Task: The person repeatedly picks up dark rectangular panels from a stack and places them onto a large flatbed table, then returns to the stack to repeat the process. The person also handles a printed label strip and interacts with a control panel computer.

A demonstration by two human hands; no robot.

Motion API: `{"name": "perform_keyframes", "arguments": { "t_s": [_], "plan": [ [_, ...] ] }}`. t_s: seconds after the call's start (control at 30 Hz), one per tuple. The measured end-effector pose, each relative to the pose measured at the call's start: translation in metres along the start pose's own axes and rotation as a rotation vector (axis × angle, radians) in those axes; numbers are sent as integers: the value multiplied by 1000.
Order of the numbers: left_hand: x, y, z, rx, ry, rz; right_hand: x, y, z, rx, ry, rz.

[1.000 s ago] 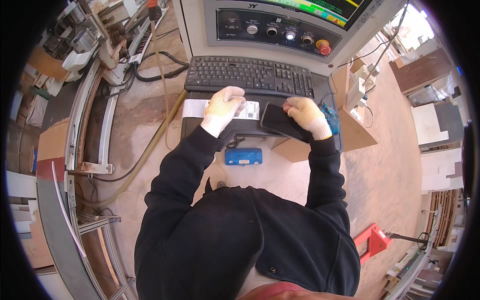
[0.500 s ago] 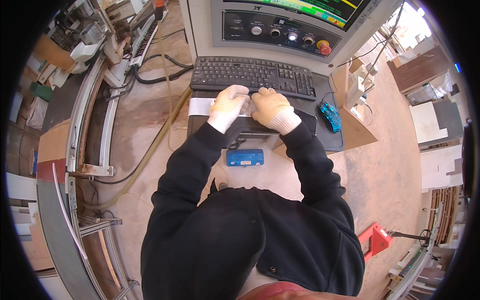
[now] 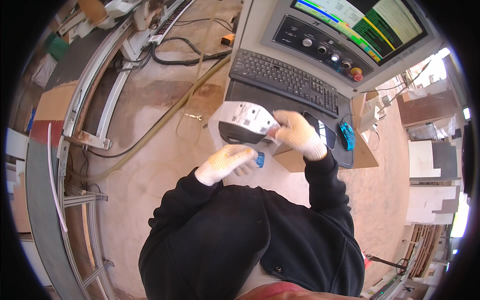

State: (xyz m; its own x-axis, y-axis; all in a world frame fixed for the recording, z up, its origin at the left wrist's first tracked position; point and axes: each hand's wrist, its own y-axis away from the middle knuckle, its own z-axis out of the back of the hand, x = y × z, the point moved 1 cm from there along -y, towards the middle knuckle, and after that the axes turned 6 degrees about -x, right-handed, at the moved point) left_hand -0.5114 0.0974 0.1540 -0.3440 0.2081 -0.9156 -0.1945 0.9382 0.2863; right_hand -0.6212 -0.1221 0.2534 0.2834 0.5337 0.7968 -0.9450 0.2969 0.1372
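My right hand (image 3: pixel 297 132), in a cream knitted glove, is closed on the right end of a white label sheet (image 3: pixel 245 115) printed with small dark squares. The sheet stretches to the left, slightly curved and blurred, over the front edge of the black console tray (image 3: pixel 242 92). My left hand (image 3: pixel 227 164), gloved alike, is below the sheet and nearer my body. Its fingers are loosely bent and apart, holding nothing. Beyond the sheet lies a black keyboard (image 3: pixel 285 77). Beside my right hand a dark phone (image 3: pixel 324 132) rests on the tray.
A blue-patterned mouse (image 3: pixel 347 135) is at the tray's right. Behind stands the machine console with a lit screen (image 3: pixel 370 25) and a red stop button (image 3: pixel 356 74). A blue case (image 3: pixel 260 160) shows partly past my left hand. A wrench (image 3: pixel 192 116) and a hose (image 3: pixel 165 132) lie on the floor.
My hands were together at the tray's front edge. Now my left hand has drawn back toward my body, and my right hand holds the label sheet raised. The view has turned.
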Motion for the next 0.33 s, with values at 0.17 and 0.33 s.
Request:
{"name": "perform_keyframes", "arguments": {
  "t_s": [0.17, 0.33],
  "plan": [
    [17, 2, 14, -338, 619, -441, 12, 33, -66, 145, 172, -12],
    [-35, 27, 53, 118, -294, -251, 25, 25, -31, -74, 95, 377]
  ]
}}
